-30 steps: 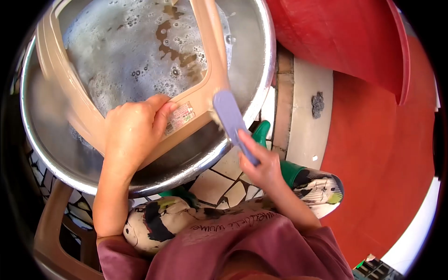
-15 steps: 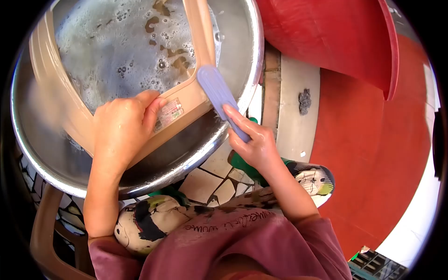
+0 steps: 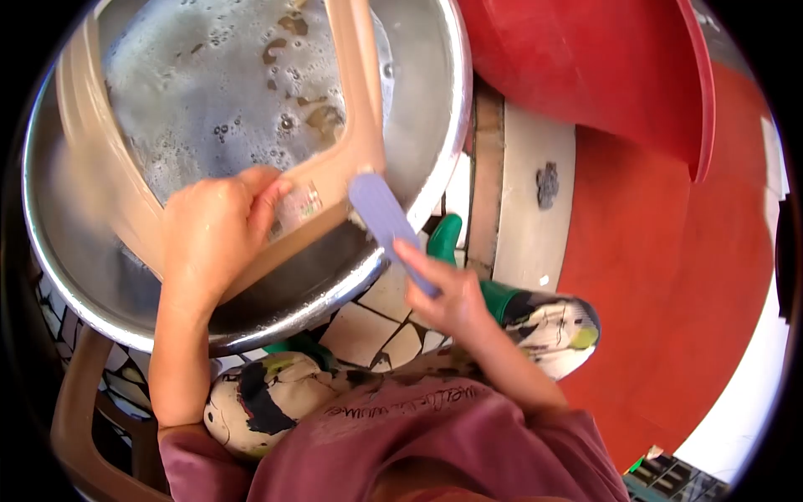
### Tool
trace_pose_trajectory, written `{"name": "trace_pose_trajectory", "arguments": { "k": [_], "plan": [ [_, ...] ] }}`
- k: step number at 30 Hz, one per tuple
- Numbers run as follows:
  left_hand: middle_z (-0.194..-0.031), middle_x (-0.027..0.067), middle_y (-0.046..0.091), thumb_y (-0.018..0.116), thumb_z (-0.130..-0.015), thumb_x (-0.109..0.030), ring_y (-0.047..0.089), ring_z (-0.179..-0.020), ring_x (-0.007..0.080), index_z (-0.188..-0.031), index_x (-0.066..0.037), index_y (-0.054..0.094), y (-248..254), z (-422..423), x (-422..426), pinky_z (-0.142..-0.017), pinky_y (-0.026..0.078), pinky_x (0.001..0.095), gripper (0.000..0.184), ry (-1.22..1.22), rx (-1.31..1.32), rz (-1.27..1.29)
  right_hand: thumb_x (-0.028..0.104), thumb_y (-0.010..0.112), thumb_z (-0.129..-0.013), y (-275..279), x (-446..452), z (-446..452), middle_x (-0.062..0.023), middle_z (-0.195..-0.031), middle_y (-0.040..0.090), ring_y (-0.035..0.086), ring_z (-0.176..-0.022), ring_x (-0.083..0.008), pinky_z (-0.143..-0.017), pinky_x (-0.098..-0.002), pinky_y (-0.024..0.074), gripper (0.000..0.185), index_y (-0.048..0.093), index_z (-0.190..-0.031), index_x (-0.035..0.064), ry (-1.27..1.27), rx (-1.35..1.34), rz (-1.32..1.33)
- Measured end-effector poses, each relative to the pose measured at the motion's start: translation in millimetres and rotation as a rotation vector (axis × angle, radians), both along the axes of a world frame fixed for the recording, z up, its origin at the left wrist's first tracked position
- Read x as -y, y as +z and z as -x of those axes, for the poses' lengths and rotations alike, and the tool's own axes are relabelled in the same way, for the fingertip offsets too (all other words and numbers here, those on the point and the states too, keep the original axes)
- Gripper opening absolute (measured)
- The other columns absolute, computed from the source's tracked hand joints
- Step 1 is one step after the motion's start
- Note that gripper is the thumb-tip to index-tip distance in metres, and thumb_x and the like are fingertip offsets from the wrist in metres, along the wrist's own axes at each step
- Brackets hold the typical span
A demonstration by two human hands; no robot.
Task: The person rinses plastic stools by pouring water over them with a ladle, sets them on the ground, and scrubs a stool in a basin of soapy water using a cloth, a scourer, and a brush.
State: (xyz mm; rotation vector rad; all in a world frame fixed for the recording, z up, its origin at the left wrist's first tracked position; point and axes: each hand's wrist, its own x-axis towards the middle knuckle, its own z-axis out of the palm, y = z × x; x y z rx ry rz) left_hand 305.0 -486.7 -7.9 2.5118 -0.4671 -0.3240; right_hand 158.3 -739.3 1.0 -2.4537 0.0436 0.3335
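A beige plastic frame (image 3: pixel 361 100), perhaps part of a chair or stool, leans across a large round metal basin (image 3: pixel 418 50). My left hand (image 3: pixel 213 226) is closed around its lower bar, beside a printed label (image 3: pixel 305 203). My right hand (image 3: pixel 447 294) grips the handle end of a purple scrubbing brush (image 3: pixel 381 209). The brush head meets the outer side of the bar near its right corner, with the bristles mostly hidden. Behind the frame, foamy grey water (image 3: pixel 217 92) with brown patches fills the basin.
A big red tub-like object (image 3: pixel 594 67) stands at upper right, over a red floor (image 3: pixel 661 276). Green boots (image 3: pixel 446 238) are on cracked-tile flooring below the basin. A brown plastic chair (image 3: pixel 75 418) sits at lower left. A grey scouring pad (image 3: pixel 547 185) lies on the pale ledge.
The brush has moved down and slightly left along the frame's corner, my right hand with it. The frame has shifted slightly. My left hand keeps its grip. More of a green boot shows.
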Motion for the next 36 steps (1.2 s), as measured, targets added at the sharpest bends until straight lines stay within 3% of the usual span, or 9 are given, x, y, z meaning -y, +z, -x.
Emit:
{"name": "trace_pose_trajectory", "arguments": {
  "k": [2, 7, 11, 14, 19, 28, 32, 34, 36],
  "plan": [
    [-0.065, 0.0167, 0.062, 0.063, -0.088, -0.031, 0.063, -0.063, 0.0356, -0.092, -0.011, 0.072, 5, -1, 2, -0.058, 0.049, 0.0419, 0.022, 0.001, -0.015, -0.019, 0.003, 0.066, -0.075, -2, -2, -33, -0.0172, -0.095, 0.069, 0.068, -0.064, -0.0247, -0.063, -0.0330, 0.0557, 0.062, 0.057, -0.133, 0.0219, -0.019, 0.088, -0.046],
    [-0.064, 0.0155, 0.062, 0.062, -0.089, -0.031, 0.063, -0.062, 0.0349, -0.094, -0.011, 0.072, 2, 3, -2, -0.057, 0.049, 0.0418, 0.023, -0.004, 0.037, -0.029, 0.001, 0.067, -0.073, -10, -6, -15, -0.0149, -0.104, 0.069, 0.070, -0.073, -0.0225, -0.069, -0.0321, 0.0563, 0.067, 0.056, -0.134, 0.0265, 0.015, 0.107, -0.075],
    [-0.065, 0.0155, 0.063, 0.063, -0.089, -0.032, 0.064, -0.062, 0.0343, -0.095, -0.012, 0.073, 5, 2, 3, -0.058, 0.050, 0.0417, 0.023, 0.007, 0.024, -0.032, 0.002, 0.065, -0.075, -14, -6, -20, -0.0161, -0.076, 0.066, 0.064, -0.058, -0.0188, -0.061, -0.0312, 0.0536, 0.062, 0.059, -0.132, 0.0255, -0.031, 0.173, -0.088],
    [-0.064, 0.0153, 0.063, 0.063, -0.089, -0.032, 0.064, -0.062, 0.0341, -0.095, -0.012, 0.073, -1, 3, 1, -0.057, 0.049, 0.0416, 0.023, 0.017, 0.039, -0.041, 0.000, 0.059, -0.080, -14, -1, -83, -0.0152, -0.101, 0.071, 0.054, -0.072, -0.0026, -0.065, -0.0254, 0.0512, 0.059, 0.054, -0.136, 0.0163, -0.260, -0.179, -0.163],
    [-0.059, 0.0122, 0.061, 0.058, -0.090, -0.033, 0.063, -0.058, 0.0333, -0.089, -0.017, 0.070, -6, 4, -5, -0.054, 0.049, 0.0441, 0.020, -0.034, 0.097, -0.002, -0.002, 0.063, -0.077, -28, -7, 9, -0.0198, -0.108, 0.068, 0.070, -0.093, -0.0196, -0.080, -0.0281, 0.0525, 0.059, 0.058, -0.132, 0.0168, -0.066, 0.057, -0.147],
    [-0.057, 0.0128, 0.061, 0.062, -0.087, -0.032, 0.062, -0.054, 0.0322, -0.092, -0.014, 0.072, -2, 2, -6, -0.053, 0.049, 0.0425, 0.021, -0.070, 0.144, -0.057, 0.002, 0.055, -0.080, -19, -18, -215, -0.0183, -0.123, 0.064, 0.060, -0.111, -0.0149, -0.094, -0.0285, 0.0452, 0.054, 0.055, -0.134, 0.0069, 0.048, 0.257, -0.241],
    [-0.058, 0.0117, 0.062, 0.062, -0.088, -0.032, 0.061, -0.053, 0.0314, -0.091, -0.015, 0.072, 0, 1, -6, -0.052, 0.048, 0.0426, 0.020, -0.074, 0.150, -0.074, 0.010, 0.056, -0.080, -33, -2, -142, -0.0208, -0.124, 0.060, 0.066, -0.103, -0.0290, -0.086, -0.0336, 0.0507, 0.051, 0.059, -0.130, 0.0175, 0.103, 0.343, -0.102],
    [-0.058, 0.0108, 0.062, 0.061, -0.088, -0.032, 0.061, -0.053, 0.0306, -0.092, -0.015, 0.072, 0, 4, -7, -0.052, 0.048, 0.0420, 0.020, -0.094, 0.162, -0.092, 0.010, 0.056, -0.082, -27, -13, -200, -0.0178, -0.118, 0.066, 0.063, -0.108, -0.0167, -0.092, -0.0291, 0.0466, 0.053, 0.054, -0.136, 0.0109, 0.009, 0.248, -0.180],
    [-0.059, 0.0101, 0.063, 0.061, -0.089, -0.032, 0.061, -0.052, 0.0301, -0.091, -0.015, 0.072, -5, 3, -6, -0.051, 0.048, 0.0416, 0.020, -0.064, 0.214, -0.053, 0.018, 0.056, -0.083, -13, -35, -287, -0.0123, -0.099, 0.072, 0.065, -0.080, -0.0141, -0.074, -0.0293, 0.0513, 0.054, 0.053, -0.137, 0.0125, -0.100, 0.282, -0.027]
  ]
}}
